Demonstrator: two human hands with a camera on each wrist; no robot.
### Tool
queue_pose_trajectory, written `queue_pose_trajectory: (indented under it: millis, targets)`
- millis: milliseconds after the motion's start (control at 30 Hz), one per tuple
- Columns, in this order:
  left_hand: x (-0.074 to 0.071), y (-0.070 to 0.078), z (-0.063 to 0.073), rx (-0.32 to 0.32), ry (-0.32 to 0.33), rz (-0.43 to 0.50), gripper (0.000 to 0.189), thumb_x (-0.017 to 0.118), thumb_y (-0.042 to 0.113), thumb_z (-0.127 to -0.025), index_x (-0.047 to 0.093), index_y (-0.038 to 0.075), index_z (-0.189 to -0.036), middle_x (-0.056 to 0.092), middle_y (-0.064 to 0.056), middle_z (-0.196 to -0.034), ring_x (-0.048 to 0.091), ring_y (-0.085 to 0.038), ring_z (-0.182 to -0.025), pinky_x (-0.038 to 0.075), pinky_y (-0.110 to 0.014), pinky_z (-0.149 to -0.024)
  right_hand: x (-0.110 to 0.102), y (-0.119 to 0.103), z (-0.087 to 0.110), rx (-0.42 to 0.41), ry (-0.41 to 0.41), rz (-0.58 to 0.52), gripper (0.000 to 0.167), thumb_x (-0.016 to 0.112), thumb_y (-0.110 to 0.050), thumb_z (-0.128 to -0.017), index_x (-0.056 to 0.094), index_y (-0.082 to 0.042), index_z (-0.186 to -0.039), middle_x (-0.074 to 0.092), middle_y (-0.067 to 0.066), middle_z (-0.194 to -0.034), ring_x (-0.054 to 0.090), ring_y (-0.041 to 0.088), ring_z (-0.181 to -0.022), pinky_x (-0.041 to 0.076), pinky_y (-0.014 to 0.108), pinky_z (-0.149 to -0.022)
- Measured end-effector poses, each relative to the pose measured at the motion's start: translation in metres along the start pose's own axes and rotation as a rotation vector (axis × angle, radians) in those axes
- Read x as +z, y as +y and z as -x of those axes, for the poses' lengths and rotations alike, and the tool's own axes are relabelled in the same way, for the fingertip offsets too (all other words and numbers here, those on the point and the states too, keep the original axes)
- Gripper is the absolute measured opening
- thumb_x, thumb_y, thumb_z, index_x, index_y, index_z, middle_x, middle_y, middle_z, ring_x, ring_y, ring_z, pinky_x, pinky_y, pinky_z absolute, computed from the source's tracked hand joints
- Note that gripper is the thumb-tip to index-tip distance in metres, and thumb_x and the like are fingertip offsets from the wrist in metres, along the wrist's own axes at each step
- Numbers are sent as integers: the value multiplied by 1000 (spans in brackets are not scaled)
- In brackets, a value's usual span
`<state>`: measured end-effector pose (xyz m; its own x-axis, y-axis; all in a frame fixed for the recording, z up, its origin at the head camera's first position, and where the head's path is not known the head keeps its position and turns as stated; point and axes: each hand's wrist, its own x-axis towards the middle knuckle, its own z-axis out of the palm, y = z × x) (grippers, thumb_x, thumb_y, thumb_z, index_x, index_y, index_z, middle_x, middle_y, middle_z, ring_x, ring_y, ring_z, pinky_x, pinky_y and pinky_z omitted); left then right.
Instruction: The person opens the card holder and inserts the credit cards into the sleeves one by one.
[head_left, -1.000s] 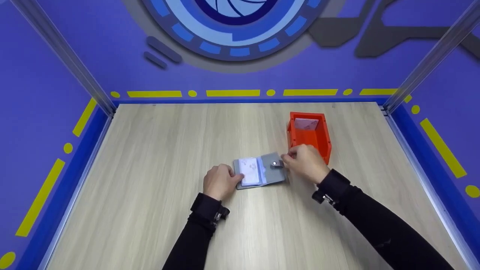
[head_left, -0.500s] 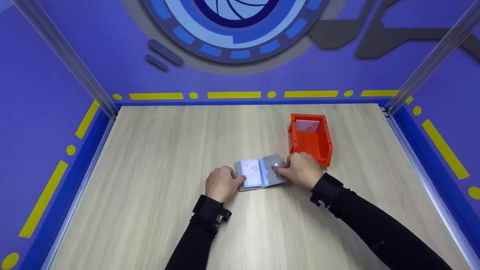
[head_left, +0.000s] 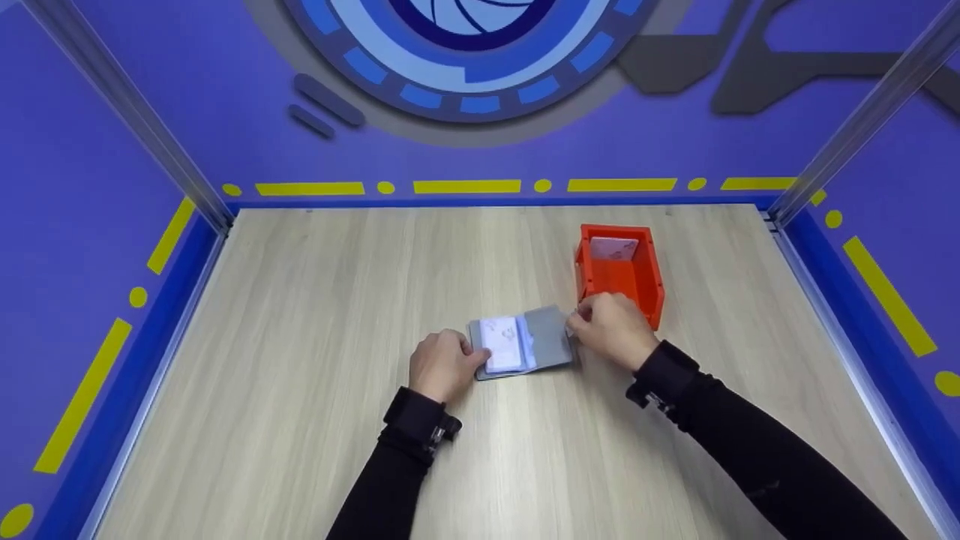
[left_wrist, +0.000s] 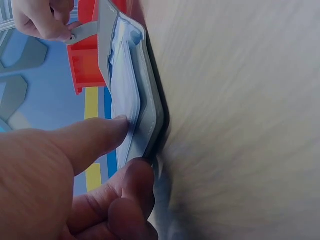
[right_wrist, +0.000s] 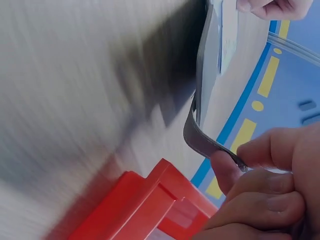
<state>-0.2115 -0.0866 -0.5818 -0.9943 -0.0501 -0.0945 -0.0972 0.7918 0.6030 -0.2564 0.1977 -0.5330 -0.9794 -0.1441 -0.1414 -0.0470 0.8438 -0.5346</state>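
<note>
A grey card holder (head_left: 551, 341) lies spread open on the wooden table, its clear sleeves with a pale printed card (head_left: 501, 343) on the left half. My left hand (head_left: 444, 364) pinches its left edge, thumb on top of the sleeves and fingers at the underside. At the other end, my right hand (head_left: 613, 330) pinches the tip of the snap strap (right_wrist: 207, 142) between thumb and forefinger. The strap bends outward from the cover's edge, and the right half of the holder tilts up a little from the table.
A red bin (head_left: 656, 281) stands just beyond my right hand, with a pinkish printed card (head_left: 613, 248) leaning inside against its back wall. Blue panels (head_left: 480, 161) border the table at the back and both sides.
The strap with its snap lay over the right cover before; now it is drawn out to the right in my right hand's pinch. The left hand keeps its place on the holder.
</note>
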Motion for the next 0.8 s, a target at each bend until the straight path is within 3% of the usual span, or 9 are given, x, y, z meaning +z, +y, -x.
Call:
queue_pose_trajectory:
  millis: [200, 400, 633, 800]
  targets:
    - [3, -1, 0, 12, -1, 2, 37, 86, 42, -93, 68, 19, -71, 61, 7, -71, 53, -15, -64, 38, -33, -61, -10, 4, 5, -5, -7, -33, 31, 64, -27, -107, 77, -9, -85, 49, 0, -63, 52, 22, -63, 41, 31, -58]
    - [5, 2, 0, 40, -28, 34, 29, 85, 40, -94, 76, 21, -74, 68, 7, -73, 58, -14, -66, 42, -33, -64, -24, -7, 12, -82, 31, -51, 33, 61, -24, -106, 74, -10, -79, 53, 0, -63, 52, 21, -60, 39, 31, -55]
    - [8, 4, -1, 144, -65, 60, 18, 77, 32, -99, 85, 21, -87, 67, 7, -74, 55, -11, -64, 40, -30, -62, -27, -27, 17, -94, -6, -98, 28, 60, -24, -105, 73, -9, -85, 51, 2, -66, 53, 22, -64, 43, 32, -59]
    - [7, 4, -2, 173, -58, 51, 21, 73, 32, -102, 87, 18, -92, 67, 6, -74, 53, -10, -62, 39, -30, -61, -20, -42, 15, -109, -59, -159, 25, 59, -23, -104, 70, -12, -85, 51, 1, -69, 54, 22, -67, 42, 32, -62]
